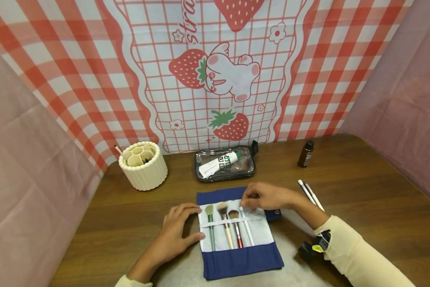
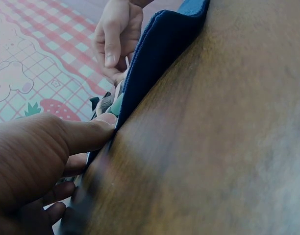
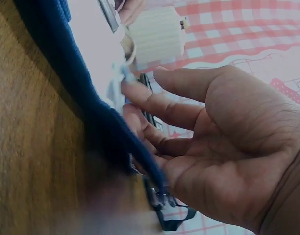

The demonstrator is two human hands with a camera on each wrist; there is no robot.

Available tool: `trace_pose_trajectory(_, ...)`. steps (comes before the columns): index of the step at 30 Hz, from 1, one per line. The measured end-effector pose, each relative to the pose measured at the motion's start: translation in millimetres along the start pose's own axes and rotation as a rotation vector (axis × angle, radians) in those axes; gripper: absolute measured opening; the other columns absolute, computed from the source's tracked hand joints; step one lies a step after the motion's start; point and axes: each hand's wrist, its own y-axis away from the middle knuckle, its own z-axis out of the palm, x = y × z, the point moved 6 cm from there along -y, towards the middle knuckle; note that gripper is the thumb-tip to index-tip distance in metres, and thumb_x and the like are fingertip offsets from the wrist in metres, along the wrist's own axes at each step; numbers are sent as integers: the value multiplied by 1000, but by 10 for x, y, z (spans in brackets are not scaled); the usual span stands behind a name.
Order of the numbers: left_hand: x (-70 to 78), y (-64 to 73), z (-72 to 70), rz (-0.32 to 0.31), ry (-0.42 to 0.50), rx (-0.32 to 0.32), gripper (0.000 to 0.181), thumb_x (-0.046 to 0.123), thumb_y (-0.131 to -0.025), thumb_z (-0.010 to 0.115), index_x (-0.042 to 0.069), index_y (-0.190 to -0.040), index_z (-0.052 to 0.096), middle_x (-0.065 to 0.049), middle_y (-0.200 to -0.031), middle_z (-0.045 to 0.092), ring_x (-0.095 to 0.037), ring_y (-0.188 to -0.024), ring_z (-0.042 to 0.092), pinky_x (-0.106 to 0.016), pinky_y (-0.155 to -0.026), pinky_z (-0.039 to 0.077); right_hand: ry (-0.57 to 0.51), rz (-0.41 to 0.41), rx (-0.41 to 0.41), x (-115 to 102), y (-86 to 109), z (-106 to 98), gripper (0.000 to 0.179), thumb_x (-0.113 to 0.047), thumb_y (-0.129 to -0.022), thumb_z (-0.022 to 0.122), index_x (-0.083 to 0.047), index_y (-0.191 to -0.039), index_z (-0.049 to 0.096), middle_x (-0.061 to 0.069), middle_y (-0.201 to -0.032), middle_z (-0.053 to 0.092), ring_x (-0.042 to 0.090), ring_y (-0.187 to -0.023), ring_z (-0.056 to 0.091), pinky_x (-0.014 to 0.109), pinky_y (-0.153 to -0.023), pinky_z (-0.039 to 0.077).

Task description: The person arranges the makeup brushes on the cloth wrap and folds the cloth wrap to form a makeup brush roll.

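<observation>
A navy brush roll [image 1: 241,263] with a pale lining lies unfolded on the table. Under its elastic band sit a green brush [image 1: 211,229], a cream-handled brush [image 1: 227,233], a red-handled brush [image 1: 239,235] and a white brush [image 1: 248,230]. My left hand [image 1: 175,231] rests at the roll's left edge; in the left wrist view its thumb [image 2: 91,134] touches that edge. Over the roll's upper right, my right hand [image 1: 267,196] has its fingers at the white brush's tip. The right wrist view shows the thumb [image 3: 184,81] apart from the index finger.
Two more brushes [image 1: 311,194] lie right of the roll, partly behind my right forearm. Behind it stands a clear zip pouch [image 1: 225,164] holding a white tube. A ribbed cream holder [image 1: 146,173] is at back left, a small dark bottle [image 1: 306,154] at back right.
</observation>
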Motion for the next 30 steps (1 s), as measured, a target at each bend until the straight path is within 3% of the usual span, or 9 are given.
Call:
trace_pose_trajectory(4,-4,2,4,-12,4,-13,62,37,-80,84,15,-133,60,1,-142,52,-22,-130,38,-49,-98,29,38,23,78,-8,75,-140,24,-29,-102,59,-11,-112,73,3,-99,67,17,-77,68,33,-68,53)
trace_pose_trajectory(8,-6,6,0,-12,4,-6,63,37,-80,84,15,-134,60,2,-142,52,-21,-130,38,-49,-98,29,63,90,222,5,226,-398,24,-28,-102,59,-9,-112,71,6,-85,68,17,-66,65,33,-59,53)
trace_pose_trajectory(13,-19,14,-4,-3,-1,10,63,38,-79,85,16,-133,60,2,-141,52,-21,-128,39,-48,-97,29,282,179,401,59,481,-735,19,-21,-100,63,-4,-107,70,1,-79,67,14,-66,63,33,-58,51)
trace_pose_trajectory(16,-25,16,-2,1,-5,13,63,38,-79,85,16,-133,61,3,-141,52,-21,-128,40,-48,-97,29,412,273,457,138,625,-885,15,-18,-96,66,-5,-101,71,1,-81,68,15,-70,62,35,-60,49)
trace_pose_trajectory(20,-30,17,2,3,-8,13,63,38,-79,85,16,-132,61,4,-140,52,-21,-128,40,-48,-97,29,483,378,444,278,762,-981,9,-15,-92,68,-6,-90,67,2,-75,64,18,-64,57,36,-54,45)
trace_pose_trajectory(30,-10,0,2,-4,-5,0,63,37,-79,85,16,-133,60,3,-141,52,-21,-129,39,-49,-98,29,525,453,391,520,881,-965,17,-11,-87,64,-12,-72,57,2,-64,55,19,-56,53,36,-50,42)
